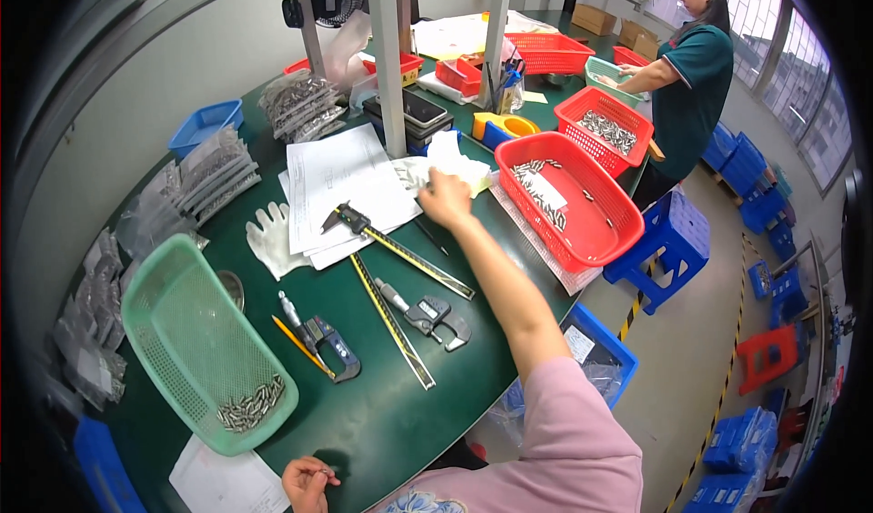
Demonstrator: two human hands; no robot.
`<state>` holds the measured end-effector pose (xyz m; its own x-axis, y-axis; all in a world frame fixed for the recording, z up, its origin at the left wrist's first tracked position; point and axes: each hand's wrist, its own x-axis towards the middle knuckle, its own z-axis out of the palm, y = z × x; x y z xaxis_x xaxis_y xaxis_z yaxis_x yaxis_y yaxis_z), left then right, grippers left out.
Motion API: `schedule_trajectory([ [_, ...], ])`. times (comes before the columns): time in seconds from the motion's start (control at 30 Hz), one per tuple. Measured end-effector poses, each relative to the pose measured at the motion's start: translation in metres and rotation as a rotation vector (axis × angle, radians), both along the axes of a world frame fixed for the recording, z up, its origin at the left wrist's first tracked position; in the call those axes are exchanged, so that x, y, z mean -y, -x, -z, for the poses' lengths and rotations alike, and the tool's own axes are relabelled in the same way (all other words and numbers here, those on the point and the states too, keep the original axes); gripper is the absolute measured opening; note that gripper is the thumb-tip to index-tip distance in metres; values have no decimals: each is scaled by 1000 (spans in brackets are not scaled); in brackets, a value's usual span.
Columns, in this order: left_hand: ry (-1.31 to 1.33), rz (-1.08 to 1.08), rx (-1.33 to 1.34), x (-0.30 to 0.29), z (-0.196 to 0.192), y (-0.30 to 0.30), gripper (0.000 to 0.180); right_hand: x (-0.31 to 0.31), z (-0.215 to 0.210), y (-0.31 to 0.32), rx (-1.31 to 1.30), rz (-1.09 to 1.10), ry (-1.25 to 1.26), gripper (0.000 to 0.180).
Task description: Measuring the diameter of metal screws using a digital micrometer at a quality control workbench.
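— Dark green covers the whole desk point(364, 422), which curves across the frame under a metal rack. Where are your hands?

— Your right hand point(444, 199) is stretched out to the upper middle of the frame, fingers closed on a crumpled white cloth or glove point(455, 160) lying at the edge of a stack of white papers point(336, 186). Your left hand point(307, 483) sits at the bottom edge, fingers pinched together on a small metal piece point(322, 470); it is too small for you to tell more.

— And close to the right hand?

— Just right of it you have a red basket point(582, 231) with small metal pins scattered inside and a white slip among them. A long vernier caliper point(396, 249) lies slantwise from the papers toward the centre, and a white work glove point(271, 236) lies flat just left of the papers.

— Lower down?

— Two digital calipers point(427, 315) point(323, 340) and a steel ruler point(393, 322) lie in the middle. Toward the lower left you see a pale green basket point(173, 331), tilted, with a small heap of metal pins point(252, 407) in its lower corner, near your left hand but not touching it.

— Farther out?

— Bags of grey parts point(209, 172) line the left rim. In the upper right another person point(696, 76) in a dark green shirt stands by a second red basket point(605, 126).
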<state>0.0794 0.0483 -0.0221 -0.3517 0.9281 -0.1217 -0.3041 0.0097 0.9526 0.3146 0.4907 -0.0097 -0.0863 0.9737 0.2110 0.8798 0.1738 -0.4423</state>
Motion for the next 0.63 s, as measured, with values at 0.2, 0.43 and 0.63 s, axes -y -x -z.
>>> schedule_trajectory([
  [0.2,34,73,-10,12,1,10,12,15,22,38,-57,-352,-367,45],
  [0.43,88,-1,52,-10,-24,-3,7,-20,10,-27,217,0,-267,44],
  [0.63,83,-11,115,-4,-20,0,9,-17,7,-8,49,35,-364,42],
])
